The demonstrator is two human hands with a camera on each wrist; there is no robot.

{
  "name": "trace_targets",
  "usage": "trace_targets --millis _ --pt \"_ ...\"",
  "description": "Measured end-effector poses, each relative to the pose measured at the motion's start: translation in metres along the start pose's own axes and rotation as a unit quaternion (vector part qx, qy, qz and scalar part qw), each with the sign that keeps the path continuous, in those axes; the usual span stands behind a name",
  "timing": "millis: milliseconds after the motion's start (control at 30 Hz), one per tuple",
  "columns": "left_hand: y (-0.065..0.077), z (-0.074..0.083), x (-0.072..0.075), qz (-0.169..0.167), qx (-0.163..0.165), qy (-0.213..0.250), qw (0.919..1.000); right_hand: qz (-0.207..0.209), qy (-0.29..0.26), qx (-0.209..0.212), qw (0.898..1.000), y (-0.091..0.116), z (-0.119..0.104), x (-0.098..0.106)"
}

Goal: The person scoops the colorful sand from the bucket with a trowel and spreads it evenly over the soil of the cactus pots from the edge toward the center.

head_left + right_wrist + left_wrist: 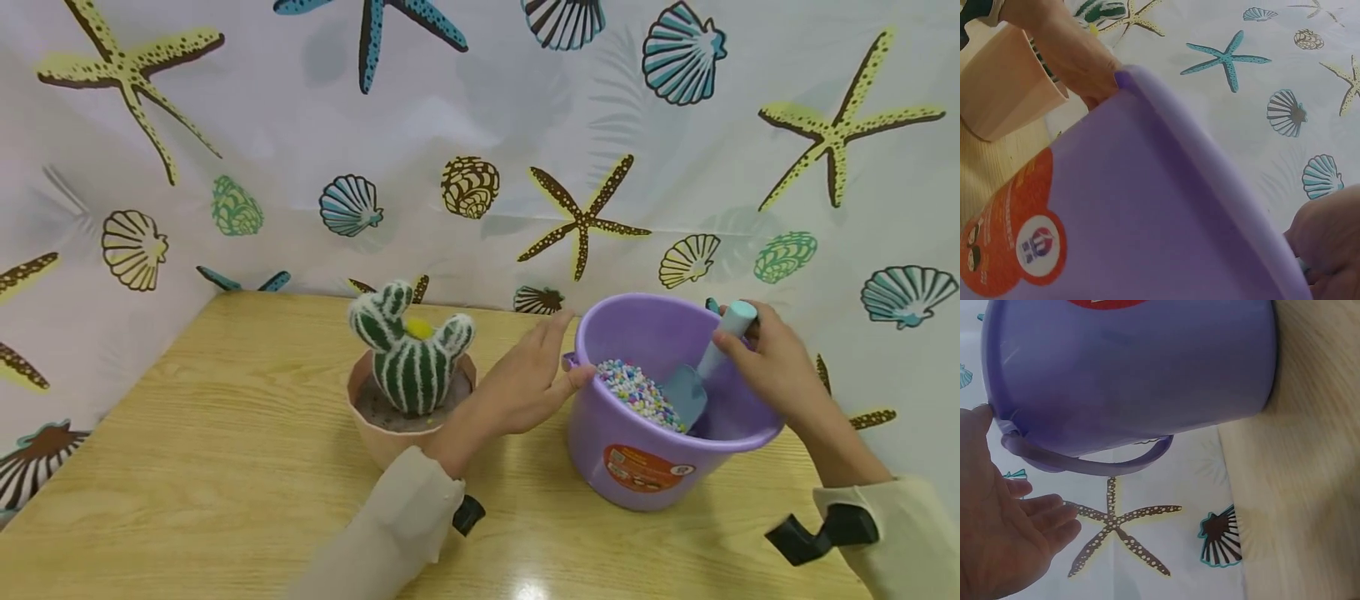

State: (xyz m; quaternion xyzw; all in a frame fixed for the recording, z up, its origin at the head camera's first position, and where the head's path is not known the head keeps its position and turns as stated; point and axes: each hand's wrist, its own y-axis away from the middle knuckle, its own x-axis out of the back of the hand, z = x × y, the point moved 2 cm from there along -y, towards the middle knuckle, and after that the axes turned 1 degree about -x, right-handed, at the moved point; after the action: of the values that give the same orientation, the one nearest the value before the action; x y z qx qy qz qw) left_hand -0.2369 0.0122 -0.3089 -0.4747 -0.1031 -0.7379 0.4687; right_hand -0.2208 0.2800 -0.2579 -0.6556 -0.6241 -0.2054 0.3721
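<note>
A purple bucket [630,467] with an orange label stands on the wooden table, small multicoloured beads [637,390] heaped along its left inside. In it, a light blue toy shovel [686,396] slants down, its blade against the beads. My right hand [772,358] grips the shovel's handle over the bucket's right rim; in the right wrist view the bucket wall hides most of the shovel. At the left rim my left hand [525,379] is held with fingers extended, the thumb on the rim beside the bucket's handle [1110,467].
A knitted cactus [416,375] stands in a peach-coloured pot [390,442] just left of my left forearm. Behind the table [187,467] hangs a white cloth [420,117] printed with starfish and shells, close behind the bucket. Dark straps with small black devices [817,533] sit at both wrists.
</note>
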Motion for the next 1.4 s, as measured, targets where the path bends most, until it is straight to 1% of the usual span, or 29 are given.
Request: trace_targets --millis 100,167,300,367,433,533,633,767,933,1100,1167,1233,1333,1400 --pt "0.001 -0.003 -0.006 0.004 -0.015 0.025 0.9996 -0.004 -0.006 -0.004 1.000 -0.001 -0.001 -0.004" --pt "0.002 -0.003 -0.011 0.005 -0.031 0.047 0.9984 0.001 -0.018 -0.016 1.000 -0.002 -0.001 -0.007" --pt "0.003 -0.003 -0.019 -0.002 -0.059 0.098 0.9934 0.033 -0.039 -0.041 0.998 -0.001 -0.001 -0.010" --pt "0.004 -0.002 -0.021 -0.007 -0.064 0.120 0.9906 0.045 -0.041 -0.054 0.997 -0.001 0.000 -0.010" --pt "0.004 -0.001 -0.023 -0.005 -0.064 0.134 0.9889 0.052 -0.038 -0.064 0.996 -0.001 0.000 -0.010" --pt "0.004 0.000 -0.022 0.008 -0.063 0.148 0.9869 0.048 -0.038 -0.078 0.995 -0.003 -0.001 -0.011" --pt "0.003 0.001 -0.021 0.021 -0.070 0.168 0.9830 0.043 -0.045 -0.087 0.994 -0.006 -0.002 -0.012" --pt "0.003 0.003 -0.022 0.028 -0.074 0.178 0.9808 0.039 -0.071 -0.102 0.991 -0.008 0.001 -0.012" --pt "0.006 0.003 -0.022 0.037 -0.055 0.173 0.9827 0.043 -0.107 -0.119 0.986 -0.007 0.004 -0.011" --pt "0.007 0.005 -0.020 0.045 -0.043 0.168 0.9838 0.062 -0.115 -0.117 0.984 -0.009 0.006 -0.008" --pt "0.007 0.005 -0.021 0.046 -0.035 0.168 0.9840 0.054 -0.150 -0.111 0.981 -0.010 0.009 -0.006" --pt "0.007 0.004 -0.024 0.050 -0.034 0.168 0.9839 0.039 -0.195 -0.110 0.974 -0.011 0.014 -0.005" --pt "0.006 0.003 -0.026 0.056 -0.035 0.164 0.9842 0.022 -0.274 -0.115 0.955 -0.014 0.019 -0.003" --pt "0.007 0.003 -0.026 0.059 -0.033 0.161 0.9845 0.027 -0.303 -0.117 0.945 -0.017 0.020 -0.002"
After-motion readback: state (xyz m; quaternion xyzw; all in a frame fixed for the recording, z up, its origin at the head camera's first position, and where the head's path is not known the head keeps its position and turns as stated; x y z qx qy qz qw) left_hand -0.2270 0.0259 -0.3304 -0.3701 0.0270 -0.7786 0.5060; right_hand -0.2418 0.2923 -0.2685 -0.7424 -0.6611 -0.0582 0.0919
